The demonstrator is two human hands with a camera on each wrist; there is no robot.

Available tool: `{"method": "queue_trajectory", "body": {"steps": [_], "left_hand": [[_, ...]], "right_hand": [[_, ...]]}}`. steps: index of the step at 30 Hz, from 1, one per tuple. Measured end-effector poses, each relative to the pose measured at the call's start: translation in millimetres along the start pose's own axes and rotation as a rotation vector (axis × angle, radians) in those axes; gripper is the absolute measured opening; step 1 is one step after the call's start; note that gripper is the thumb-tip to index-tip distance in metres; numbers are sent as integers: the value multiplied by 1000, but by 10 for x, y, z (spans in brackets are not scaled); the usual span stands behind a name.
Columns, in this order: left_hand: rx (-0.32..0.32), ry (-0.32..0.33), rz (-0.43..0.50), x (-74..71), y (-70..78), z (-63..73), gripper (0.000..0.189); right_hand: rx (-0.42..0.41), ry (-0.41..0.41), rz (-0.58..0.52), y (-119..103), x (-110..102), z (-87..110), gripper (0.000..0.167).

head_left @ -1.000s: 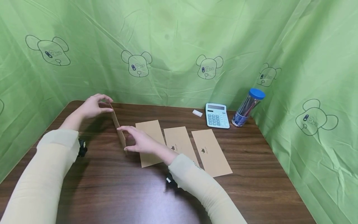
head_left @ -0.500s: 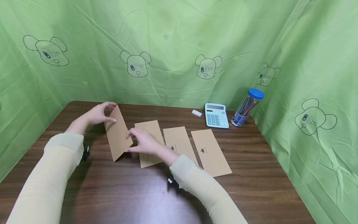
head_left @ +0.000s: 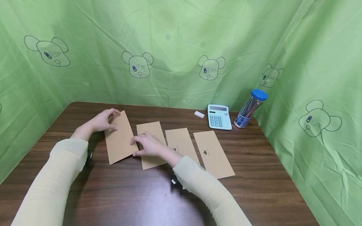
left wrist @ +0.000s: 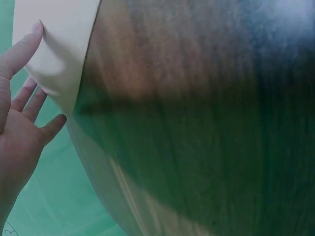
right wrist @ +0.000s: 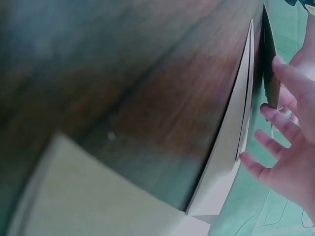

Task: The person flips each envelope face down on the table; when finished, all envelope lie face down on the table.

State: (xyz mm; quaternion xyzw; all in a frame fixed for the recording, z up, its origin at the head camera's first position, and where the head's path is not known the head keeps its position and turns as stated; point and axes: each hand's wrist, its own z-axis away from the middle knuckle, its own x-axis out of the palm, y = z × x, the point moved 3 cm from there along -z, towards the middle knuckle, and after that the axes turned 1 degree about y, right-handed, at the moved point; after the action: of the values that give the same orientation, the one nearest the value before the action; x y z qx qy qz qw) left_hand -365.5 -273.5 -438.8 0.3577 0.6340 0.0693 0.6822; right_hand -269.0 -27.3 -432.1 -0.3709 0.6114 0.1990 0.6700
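Observation:
A plain brown envelope [head_left: 120, 144] leans at a low tilt over the left part of the table. My left hand [head_left: 104, 121] holds its far left corner, thumb on the upper face and the other fingers largely hidden behind. At the right edge, my right hand [head_left: 148, 145] pinches it between thumb and forefinger, the other fingers spread in the right wrist view. Under that hand lies a second envelope [head_left: 150, 161], partly covered. Two more envelopes lie to the right, a middle one [head_left: 181, 136] and a rightmost one [head_left: 215, 157], each printed with a small black crown.
At the back of the brown wooden table [head_left: 127, 197] are a white eraser-like block [head_left: 199, 114], a light blue calculator [head_left: 219, 117] and a clear tube with a blue lid [head_left: 250, 108] holding thin sticks. Green curtains [head_left: 172, 37] surround the table's back and sides.
The envelope has turned from edge-on to face-up and lowered toward the table. My left hand has come nearer and rightward with it; my right hand has shifted slightly right.

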Motion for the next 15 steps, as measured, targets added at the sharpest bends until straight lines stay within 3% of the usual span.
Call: {"method": "queue_trajectory", "body": {"steps": [15], "left_hand": [[54,-30,-55,169,-39,-4,65]], "right_hand": [[11,-71,157,-10,96,-3,48]]}}
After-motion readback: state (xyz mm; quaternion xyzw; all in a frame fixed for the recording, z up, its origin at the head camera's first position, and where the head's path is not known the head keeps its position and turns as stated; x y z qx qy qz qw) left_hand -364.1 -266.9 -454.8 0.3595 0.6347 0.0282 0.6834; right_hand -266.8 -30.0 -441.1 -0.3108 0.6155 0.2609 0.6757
